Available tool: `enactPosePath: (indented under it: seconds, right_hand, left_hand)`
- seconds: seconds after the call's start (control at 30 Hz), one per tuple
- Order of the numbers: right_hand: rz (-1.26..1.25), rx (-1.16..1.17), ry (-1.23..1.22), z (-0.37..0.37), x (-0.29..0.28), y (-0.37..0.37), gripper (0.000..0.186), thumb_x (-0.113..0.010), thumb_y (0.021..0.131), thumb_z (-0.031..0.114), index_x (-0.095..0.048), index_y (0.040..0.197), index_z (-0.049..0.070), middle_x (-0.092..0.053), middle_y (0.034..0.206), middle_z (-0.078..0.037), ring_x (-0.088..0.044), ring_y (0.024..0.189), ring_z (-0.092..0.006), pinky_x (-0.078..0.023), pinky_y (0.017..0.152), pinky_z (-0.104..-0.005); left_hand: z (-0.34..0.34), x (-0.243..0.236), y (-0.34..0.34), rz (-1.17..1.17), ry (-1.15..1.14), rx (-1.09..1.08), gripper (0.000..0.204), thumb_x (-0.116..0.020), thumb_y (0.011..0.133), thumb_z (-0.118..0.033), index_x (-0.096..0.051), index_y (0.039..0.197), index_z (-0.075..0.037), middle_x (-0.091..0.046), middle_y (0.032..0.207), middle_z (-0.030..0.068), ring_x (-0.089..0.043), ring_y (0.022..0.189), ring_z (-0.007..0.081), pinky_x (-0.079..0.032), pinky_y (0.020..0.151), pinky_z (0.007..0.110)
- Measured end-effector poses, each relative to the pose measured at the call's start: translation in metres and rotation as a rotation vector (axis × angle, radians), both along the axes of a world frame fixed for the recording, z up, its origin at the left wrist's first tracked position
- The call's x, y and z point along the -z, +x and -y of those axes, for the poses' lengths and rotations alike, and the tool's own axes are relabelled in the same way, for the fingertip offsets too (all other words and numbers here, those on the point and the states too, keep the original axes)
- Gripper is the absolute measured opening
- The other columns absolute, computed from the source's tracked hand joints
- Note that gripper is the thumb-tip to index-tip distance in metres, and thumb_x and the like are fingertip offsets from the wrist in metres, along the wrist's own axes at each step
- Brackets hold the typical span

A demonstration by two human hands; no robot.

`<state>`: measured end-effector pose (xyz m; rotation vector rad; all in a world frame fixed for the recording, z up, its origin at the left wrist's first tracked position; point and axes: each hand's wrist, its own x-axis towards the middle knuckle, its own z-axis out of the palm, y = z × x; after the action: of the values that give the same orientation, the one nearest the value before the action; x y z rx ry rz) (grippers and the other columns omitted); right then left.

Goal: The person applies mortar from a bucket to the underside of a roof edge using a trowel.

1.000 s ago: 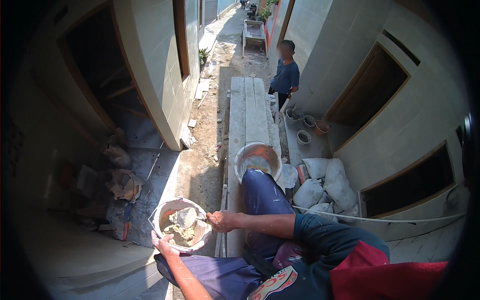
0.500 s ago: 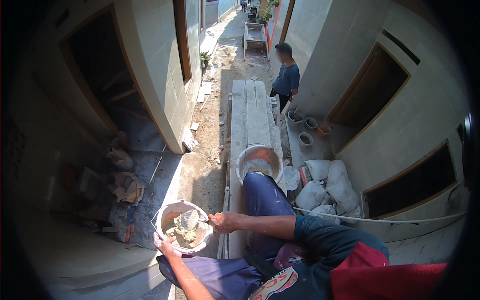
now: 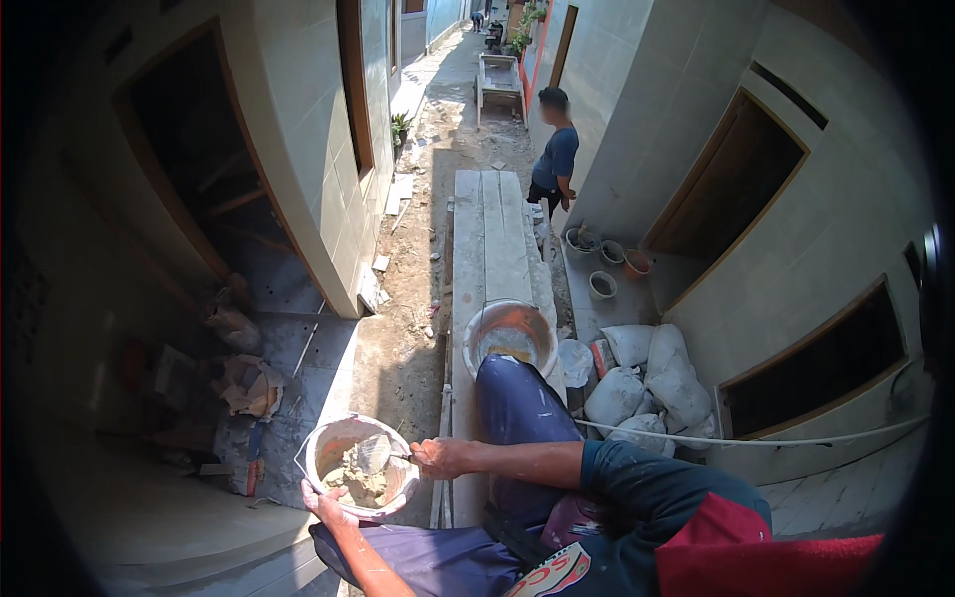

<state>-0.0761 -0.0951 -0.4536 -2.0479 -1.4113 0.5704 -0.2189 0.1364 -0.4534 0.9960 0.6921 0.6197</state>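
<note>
I sit up high on a plank platform (image 3: pixel 492 229), looking down. My left hand (image 3: pixel 326 503) grips the near rim of a small round bucket (image 3: pixel 328 443) holding grey mortar (image 3: pixel 358 485). My right hand (image 3: pixel 443 458) is closed on the handle of a trowel (image 3: pixel 376 453), whose blade rests inside the bucket over the mortar. My blue trouser leg (image 3: pixel 517 413) lies along the plank. Just beyond my knee stands a second, orange-tinted bucket (image 3: pixel 509 333) on the plank.
A person in a dark blue shirt (image 3: pixel 553 154) stands in the alley below, beside several small pots (image 3: pixel 602 261). White sacks (image 3: pixel 647 373) lie piled at the right wall. A rope (image 3: pixel 756 438) runs across the right. Crumpled bags (image 3: pixel 249 383) sit at lower left.
The small bucket and both hands have shifted slightly down and right in view. The person below has moved a little toward the right wall.
</note>
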Motion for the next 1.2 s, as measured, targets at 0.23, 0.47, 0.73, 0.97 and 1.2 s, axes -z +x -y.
enactPosePath:
  seconds: [0.23, 0.47, 0.73, 0.97, 1.2]
  right_hand:
    - [-0.115, -0.034, -0.24, -0.009, -0.029, -0.001, 0.023, -0.049, 0.086, 0.016, -0.052, 0.095, -0.005, -0.054, 0.095, -0.022, -0.059, 0.089, -0.0386, -0.05, 0.08, -0.0447]
    - [-0.199, 0.028, -0.247, -0.012, -0.025, 0.003, 0.024, -0.051, 0.084, 0.017, -0.05, 0.094, -0.005, -0.055, 0.095, -0.022, -0.059, 0.089, -0.0395, -0.05, 0.079, -0.0455]
    - [-0.21, -0.018, -0.09, 0.006, -0.075, 0.015, 0.025, -0.055, 0.086, 0.019, -0.045, 0.096, -0.003, -0.058, 0.089, -0.025, -0.06, 0.088, -0.0434, -0.049, 0.073, -0.0492]
    - [-0.22, 0.014, -0.119, 0.021, -0.128, 0.039, 0.03, -0.057, 0.088, 0.024, -0.043, 0.1, 0.0, -0.06, 0.082, -0.024, -0.06, 0.084, -0.045, -0.048, 0.07, -0.0499]
    - [-0.022, -0.063, -0.02, 0.033, -0.148, 0.046, 0.035, -0.058, 0.09, 0.025, -0.045, 0.11, -0.001, -0.061, 0.087, -0.024, -0.061, 0.087, -0.0423, -0.047, 0.072, -0.049]
  left_hand:
    - [0.005, -0.016, -0.001, 0.005, -0.047, -0.072, 0.066, -0.048, 0.044, 0.018, -0.051, 0.108, 0.001, -0.062, 0.105, 0.0143, -0.063, 0.094, 0.028, -0.049, 0.089, 0.038]
    - [0.0, -0.003, -0.002, 0.03, 0.031, -0.043, 0.073, -0.045, 0.046, 0.016, -0.051, 0.117, 0.003, -0.06, 0.11, 0.0154, -0.062, 0.099, 0.0301, -0.049, 0.091, 0.038]
    - [0.036, -0.055, 0.001, -0.048, 0.417, -0.028, 0.067, -0.047, 0.05, 0.004, -0.05, 0.116, 0.004, -0.054, 0.109, 0.0092, -0.056, 0.102, 0.0219, -0.043, 0.096, 0.034]
    - [0.025, -0.091, -0.002, 0.028, 0.404, -0.015, 0.064, -0.053, 0.062, 0.006, -0.047, 0.126, 0.005, -0.052, 0.118, 0.0105, -0.052, 0.108, 0.0228, -0.039, 0.1, 0.035]
    - [0.034, -0.146, -0.002, -0.087, 0.462, -0.068, 0.046, -0.058, 0.072, 0.007, -0.054, 0.118, 0.004, -0.056, 0.11, 0.008, -0.055, 0.101, 0.0185, -0.042, 0.094, 0.032]
